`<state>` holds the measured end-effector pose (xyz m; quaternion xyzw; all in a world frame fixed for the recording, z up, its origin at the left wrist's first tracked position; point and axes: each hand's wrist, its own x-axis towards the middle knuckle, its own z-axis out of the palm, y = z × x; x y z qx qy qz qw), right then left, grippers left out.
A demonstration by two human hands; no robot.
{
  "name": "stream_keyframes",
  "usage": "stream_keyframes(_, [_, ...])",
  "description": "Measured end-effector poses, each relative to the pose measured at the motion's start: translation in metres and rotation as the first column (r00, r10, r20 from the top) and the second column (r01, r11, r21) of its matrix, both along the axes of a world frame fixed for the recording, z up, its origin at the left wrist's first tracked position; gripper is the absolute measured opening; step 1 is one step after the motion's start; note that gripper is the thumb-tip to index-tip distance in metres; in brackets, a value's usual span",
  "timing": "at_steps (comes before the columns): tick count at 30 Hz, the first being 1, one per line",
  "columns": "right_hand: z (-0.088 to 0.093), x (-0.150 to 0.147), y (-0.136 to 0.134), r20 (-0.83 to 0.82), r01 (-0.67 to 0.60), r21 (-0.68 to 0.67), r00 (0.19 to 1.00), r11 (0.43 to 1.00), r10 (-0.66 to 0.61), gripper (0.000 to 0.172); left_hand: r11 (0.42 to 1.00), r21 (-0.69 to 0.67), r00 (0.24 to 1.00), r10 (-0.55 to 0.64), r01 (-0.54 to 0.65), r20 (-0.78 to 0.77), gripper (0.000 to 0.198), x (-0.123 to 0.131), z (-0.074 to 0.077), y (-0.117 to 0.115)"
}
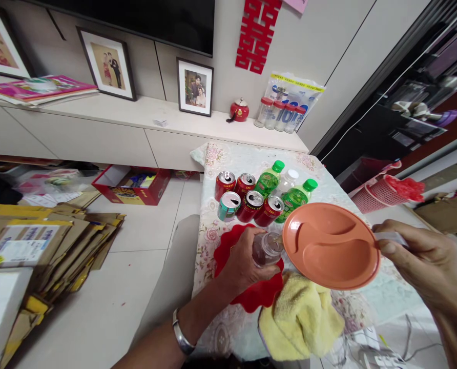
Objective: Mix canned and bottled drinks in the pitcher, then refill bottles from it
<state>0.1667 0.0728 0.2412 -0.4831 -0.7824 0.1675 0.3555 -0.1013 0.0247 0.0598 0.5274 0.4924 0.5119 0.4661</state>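
Left hand (247,261): wrapped around a clear jar (266,252), mouth up, slightly tilted. Jar is over the red scalloped mat (228,246), toward the table's left edge; can't tell if its base touches the mat. Metal bangle (182,333) on that wrist.

Right hand (432,256): thumb and fingers pinching the right rim of an orange divided plate (330,271), narrow grip, with a translucent piece (392,237) between the fingers; can't tell if it's part of the plate. Plate is raised and tilted, inner face to camera, left rim right by the jar mouth. Contact there unclear.

Yellow towel (299,318) bunched at the table's near edge, below the plate in view. Floral tablecloth (209,236) on the table.

Beyond the hands, toward the left edge: four red cans (247,205) and one teal can (229,207), tightly grouped. Just right of them, two green-capped bottles (267,179) with a white-capped clear bottle (288,180) between.

Past the far edge, TV cabinet (113,118) carries red-lidded jars (277,117) and a red pot (239,110).
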Motion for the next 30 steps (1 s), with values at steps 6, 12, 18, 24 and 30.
stream_keyframes(6, [-0.0001, -0.0009, 0.0005, 0.008, -0.018, 0.013, 1.000, 1.000, 0.018, 0.050, 1.000, -0.010, 1.000, -0.015, 0.015, 0.009, 0.066, -0.0001, 0.0008, 0.0006])
stream_keyframes(12, [0.0002, 0.0017, 0.0006, 0.021, -0.037, 0.006, 0.999, 0.999, 0.037, 0.047, 0.999, 0.012, 0.996, -0.042, 0.041, 0.082, 0.064, 0.0006, -0.0012, 0.0014])
stream_keyframes(18, [0.0002, 0.0019, -0.0001, 0.021, -0.043, 0.018, 0.999, 0.999, 0.042, 0.048, 0.999, 0.017, 0.996, -0.043, 0.042, 0.078, 0.064, 0.0006, -0.0024, 0.0019])
stream_keyframes(24, [0.0016, -0.0016, 0.0014, 0.018, -0.050, 0.022, 0.999, 0.998, 0.050, 0.047, 0.999, 0.021, 0.996, -0.036, 0.034, 0.082, 0.063, 0.0008, -0.0022, 0.0025])
stream_keyframes(30, [0.0004, -0.0014, 0.0012, 0.012, -0.044, 0.007, 0.999, 0.999, 0.044, 0.045, 0.999, 0.008, 0.993, -0.051, 0.051, 0.102, 0.064, 0.0009, -0.0022, 0.0018])
